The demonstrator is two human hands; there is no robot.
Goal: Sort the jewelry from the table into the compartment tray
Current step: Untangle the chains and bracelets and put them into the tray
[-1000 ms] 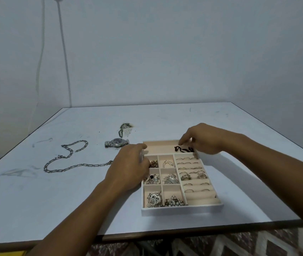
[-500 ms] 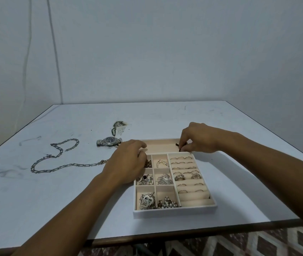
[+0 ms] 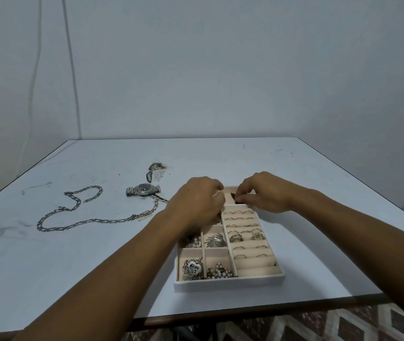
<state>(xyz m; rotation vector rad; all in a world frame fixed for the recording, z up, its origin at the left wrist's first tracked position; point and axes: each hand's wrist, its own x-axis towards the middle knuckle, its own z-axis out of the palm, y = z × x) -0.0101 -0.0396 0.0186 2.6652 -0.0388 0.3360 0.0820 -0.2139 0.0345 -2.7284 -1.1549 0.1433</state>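
A white compartment tray (image 3: 228,283) with beige lining sits near the table's front edge, holding rings, brooches and pendants. Over its far long compartment my right hand (image 3: 263,191) pinches a small dark cord-like piece (image 3: 233,196). My left hand (image 3: 197,205) hovers with curled fingers over the tray's far left compartments, close to the right hand; what its fingertips hold is hidden. On the table to the left lie a silver wristwatch (image 3: 143,189), a long silver chain (image 3: 80,214) and a small ornate piece (image 3: 155,169).
The white table (image 3: 73,267) ends at a dark front edge, with patterned floor below. Its far half and right side carry only scuff marks. A cable runs down the wall at the left.
My left hand has moved up and right over the tray's far left compartments, nearer the right hand. The dark piece is now bunched under my right fingertips. The camera view shifted slightly.
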